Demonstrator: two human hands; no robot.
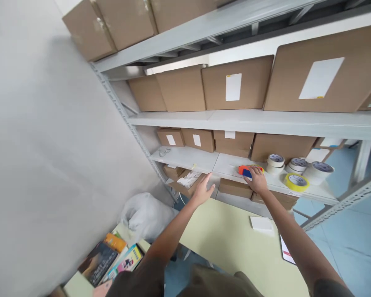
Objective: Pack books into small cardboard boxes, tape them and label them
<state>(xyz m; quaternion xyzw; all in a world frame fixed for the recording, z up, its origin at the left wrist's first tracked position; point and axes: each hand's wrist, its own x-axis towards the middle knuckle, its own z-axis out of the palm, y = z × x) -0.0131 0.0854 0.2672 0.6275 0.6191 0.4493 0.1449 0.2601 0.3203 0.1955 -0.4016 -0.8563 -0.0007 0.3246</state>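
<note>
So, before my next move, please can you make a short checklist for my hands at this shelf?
1. Right hand on the orange-and-blue tape dispenser: contact ok; firmness of grip cannot tell.
2. Left hand open and empty: ok.
3. Tape rolls apart from the right hand: ok.
4. Left hand clear of the open cardboard box: cannot tell.
</note>
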